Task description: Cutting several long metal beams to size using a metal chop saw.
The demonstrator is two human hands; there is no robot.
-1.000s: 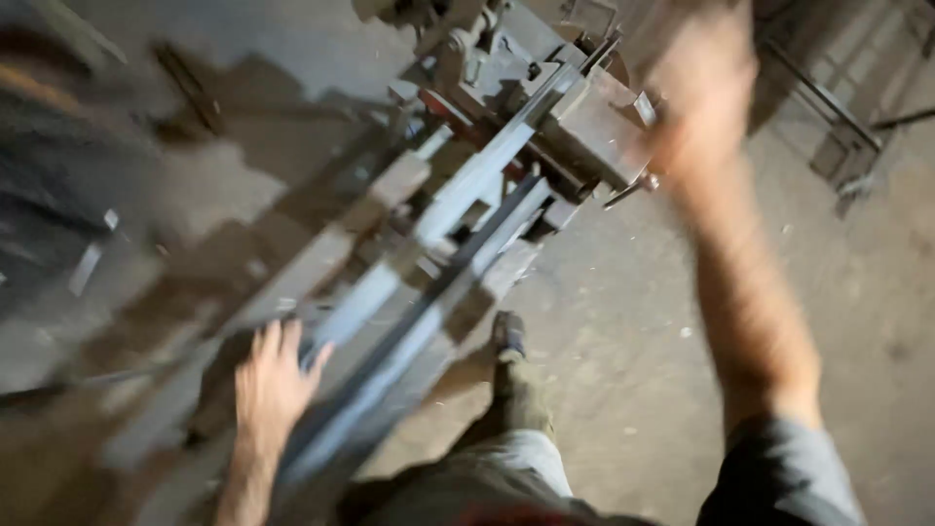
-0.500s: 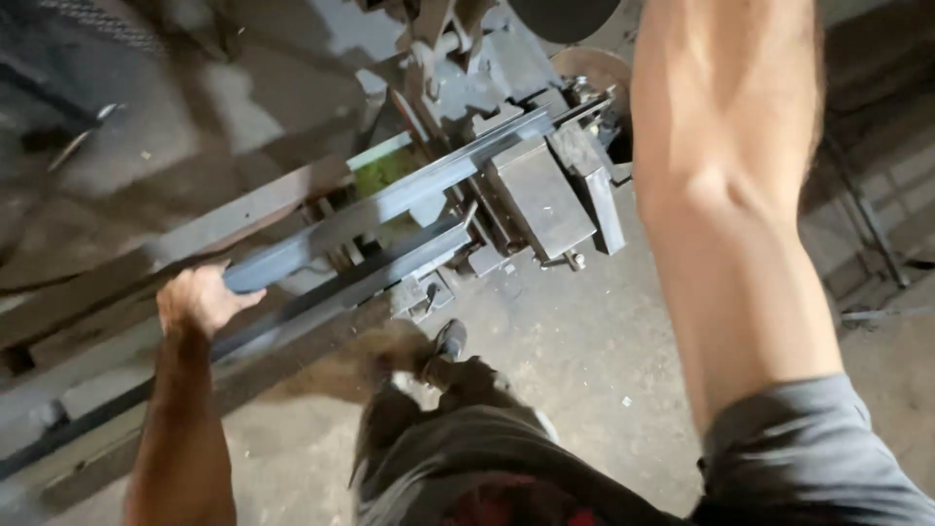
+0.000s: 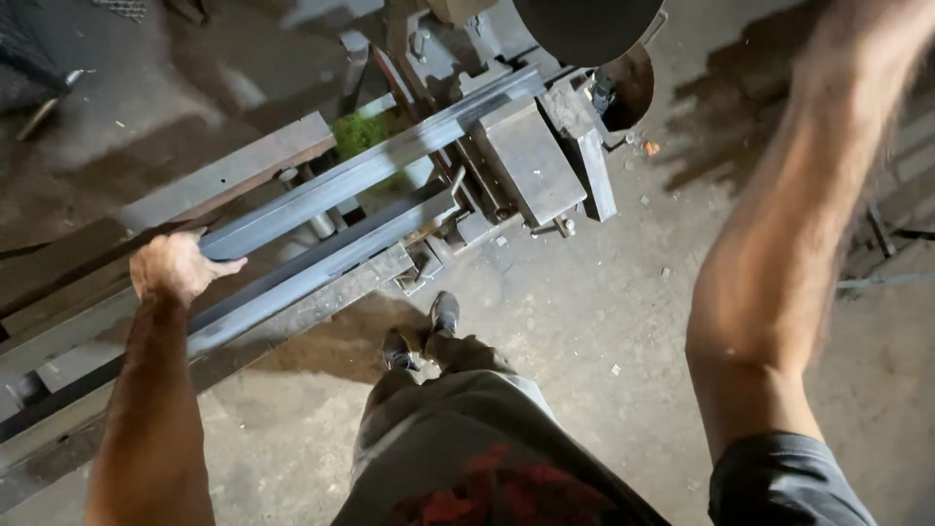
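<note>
Left hand with fingers curled over the near end of a long grey steel bar, steadying it where it runs right and far into the saw vise. Right forearm rises out of frame; its fingers' state cannot be told. Bar: straight, dull, rectangular.

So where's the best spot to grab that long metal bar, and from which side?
Probably on its free stretch, away from the saw, where the left hand already rests. Come from above and wrap the fingers over the top edge of the long metal bar: it lies flat and level on the support rails, its top face bare, while its far end sits clamped in the vise.
</note>
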